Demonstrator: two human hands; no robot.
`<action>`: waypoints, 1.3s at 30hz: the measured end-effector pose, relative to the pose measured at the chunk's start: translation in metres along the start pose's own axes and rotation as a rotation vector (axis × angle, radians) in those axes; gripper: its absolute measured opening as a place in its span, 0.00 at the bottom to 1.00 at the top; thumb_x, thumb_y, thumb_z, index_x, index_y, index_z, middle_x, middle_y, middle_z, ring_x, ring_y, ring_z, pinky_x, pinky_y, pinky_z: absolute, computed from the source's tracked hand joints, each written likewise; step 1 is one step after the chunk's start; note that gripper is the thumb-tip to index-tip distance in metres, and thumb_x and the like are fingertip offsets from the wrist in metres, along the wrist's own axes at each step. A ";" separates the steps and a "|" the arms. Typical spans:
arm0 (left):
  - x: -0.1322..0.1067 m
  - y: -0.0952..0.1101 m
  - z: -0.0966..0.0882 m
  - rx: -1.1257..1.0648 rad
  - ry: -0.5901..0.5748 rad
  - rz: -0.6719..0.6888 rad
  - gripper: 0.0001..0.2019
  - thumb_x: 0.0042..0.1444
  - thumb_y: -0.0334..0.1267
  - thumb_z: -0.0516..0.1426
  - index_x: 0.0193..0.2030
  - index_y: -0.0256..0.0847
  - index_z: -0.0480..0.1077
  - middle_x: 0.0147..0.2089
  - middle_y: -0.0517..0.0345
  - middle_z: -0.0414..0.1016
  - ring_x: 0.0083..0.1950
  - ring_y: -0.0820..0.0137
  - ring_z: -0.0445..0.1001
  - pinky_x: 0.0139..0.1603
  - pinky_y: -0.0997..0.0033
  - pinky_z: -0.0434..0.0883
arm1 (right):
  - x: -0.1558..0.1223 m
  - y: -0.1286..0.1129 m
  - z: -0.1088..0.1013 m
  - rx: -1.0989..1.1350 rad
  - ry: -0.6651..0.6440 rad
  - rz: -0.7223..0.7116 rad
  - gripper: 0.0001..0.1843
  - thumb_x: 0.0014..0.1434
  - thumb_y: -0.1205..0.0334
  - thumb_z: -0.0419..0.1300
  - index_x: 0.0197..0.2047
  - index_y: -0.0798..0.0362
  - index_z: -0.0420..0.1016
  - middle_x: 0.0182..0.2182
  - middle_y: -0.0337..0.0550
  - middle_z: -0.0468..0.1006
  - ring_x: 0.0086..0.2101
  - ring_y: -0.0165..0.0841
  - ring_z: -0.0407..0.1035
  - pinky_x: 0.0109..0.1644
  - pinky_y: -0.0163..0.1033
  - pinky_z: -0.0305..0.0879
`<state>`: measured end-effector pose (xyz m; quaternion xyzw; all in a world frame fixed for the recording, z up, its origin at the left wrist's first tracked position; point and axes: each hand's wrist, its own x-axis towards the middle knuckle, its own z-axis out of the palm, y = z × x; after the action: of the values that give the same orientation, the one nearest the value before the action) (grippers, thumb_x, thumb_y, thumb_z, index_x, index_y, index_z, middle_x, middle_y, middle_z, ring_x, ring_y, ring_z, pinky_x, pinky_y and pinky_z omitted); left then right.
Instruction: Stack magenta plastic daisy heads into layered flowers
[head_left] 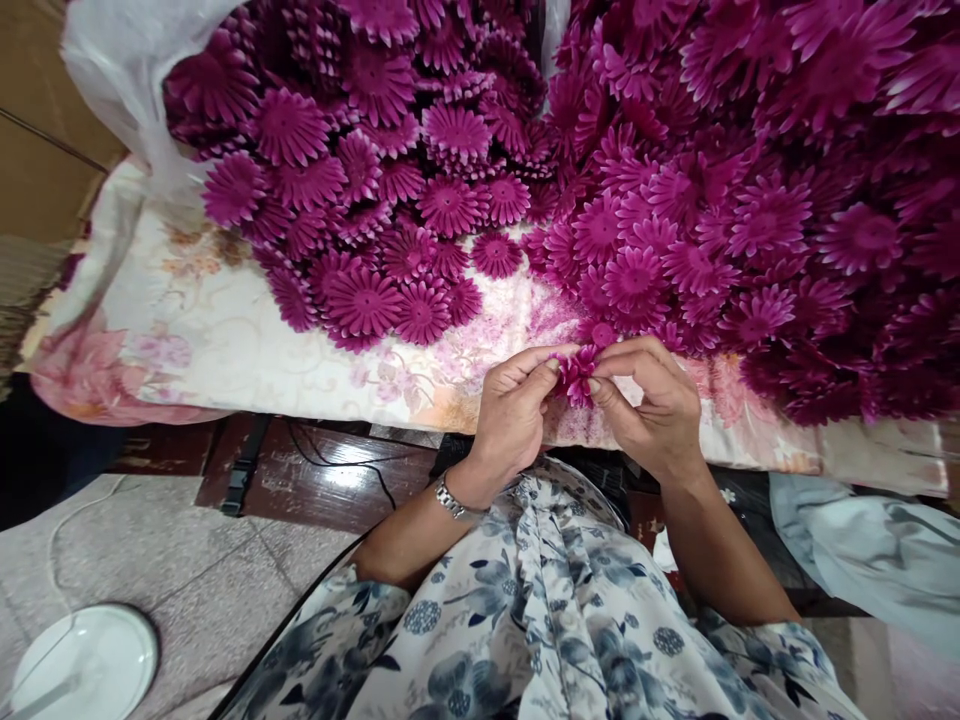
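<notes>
Between my two hands, above the table's near edge, is a small magenta artificial flower [579, 378] with narrow petals. My left hand [514, 405] pinches its left side between thumb and forefinger. On the other side, my right hand [651, 400] grips the petals with thumb and fingertips. Just beyond my fingers lies a heap of loose magenta flower heads [630, 275], spread to the right. A second pile of flower heads [367, 300], some in stacks, fills the middle and left.
A floral cloth [217, 330] covers the table. Translucent plastic [150, 90] bunches at the back left, near a cardboard box [52, 130]. A strap with a buckle [241, 480] hangs below the edge. On the floor stands a white round base [86, 660]; grey fabric [870, 550] lies at right.
</notes>
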<state>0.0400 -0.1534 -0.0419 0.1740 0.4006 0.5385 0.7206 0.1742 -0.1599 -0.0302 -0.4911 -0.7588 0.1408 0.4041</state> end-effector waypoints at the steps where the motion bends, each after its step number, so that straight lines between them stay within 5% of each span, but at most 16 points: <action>1: 0.000 0.001 0.000 -0.007 0.005 -0.003 0.05 0.43 0.35 0.64 0.30 0.41 0.80 0.28 0.59 0.79 0.30 0.77 0.71 0.34 0.78 0.68 | -0.001 0.001 0.000 0.022 0.013 0.015 0.02 0.57 0.68 0.59 0.34 0.52 0.71 0.31 0.41 0.73 0.35 0.31 0.70 0.39 0.39 0.67; 11: 0.005 0.009 -0.004 -0.028 0.146 0.045 0.06 0.40 0.33 0.66 0.29 0.40 0.78 0.24 0.62 0.74 0.24 0.81 0.65 0.24 0.82 0.61 | -0.007 0.018 -0.002 0.322 0.131 0.189 0.03 0.57 0.65 0.59 0.31 0.53 0.71 0.31 0.40 0.73 0.34 0.30 0.69 0.37 0.38 0.66; 20: -0.001 0.004 0.004 0.019 -0.054 -0.046 0.09 0.39 0.37 0.68 0.30 0.40 0.78 0.26 0.63 0.74 0.27 0.80 0.66 0.31 0.80 0.66 | -0.002 0.006 0.001 0.051 0.120 0.056 0.02 0.55 0.68 0.61 0.33 0.52 0.72 0.31 0.39 0.74 0.34 0.30 0.70 0.38 0.38 0.66; 26: 0.005 0.001 0.001 0.000 0.068 0.040 0.09 0.36 0.37 0.69 0.23 0.37 0.75 0.21 0.65 0.70 0.25 0.81 0.63 0.29 0.80 0.62 | -0.005 0.003 0.004 0.021 0.113 0.027 0.02 0.57 0.67 0.59 0.34 0.51 0.71 0.32 0.40 0.74 0.35 0.31 0.70 0.39 0.39 0.66; 30: 0.008 0.009 -0.003 -0.037 0.152 0.044 0.12 0.33 0.37 0.70 0.24 0.37 0.74 0.22 0.65 0.71 0.26 0.80 0.66 0.31 0.78 0.65 | 0.002 0.012 -0.008 0.041 0.226 0.050 0.03 0.56 0.68 0.59 0.34 0.51 0.70 0.31 0.39 0.73 0.34 0.31 0.70 0.37 0.39 0.66; 34: 0.007 0.011 -0.002 -0.034 0.126 -0.016 0.13 0.32 0.38 0.70 0.24 0.37 0.73 0.22 0.64 0.71 0.26 0.78 0.68 0.31 0.76 0.67 | 0.029 0.034 -0.045 -0.367 0.376 -0.107 0.04 0.56 0.69 0.60 0.35 0.50 0.72 0.31 0.42 0.75 0.35 0.34 0.69 0.40 0.41 0.64; 39: 0.006 0.009 0.002 -0.046 0.124 -0.039 0.13 0.30 0.36 0.71 0.25 0.37 0.74 0.22 0.66 0.72 0.25 0.81 0.67 0.31 0.80 0.66 | 0.049 0.044 -0.074 -0.734 0.333 -0.110 0.06 0.59 0.61 0.59 0.39 0.51 0.76 0.37 0.49 0.78 0.41 0.38 0.70 0.47 0.45 0.62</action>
<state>0.0360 -0.1441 -0.0370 0.1156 0.4352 0.5431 0.7087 0.2478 -0.1102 0.0128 -0.5775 -0.7080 -0.2428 0.3262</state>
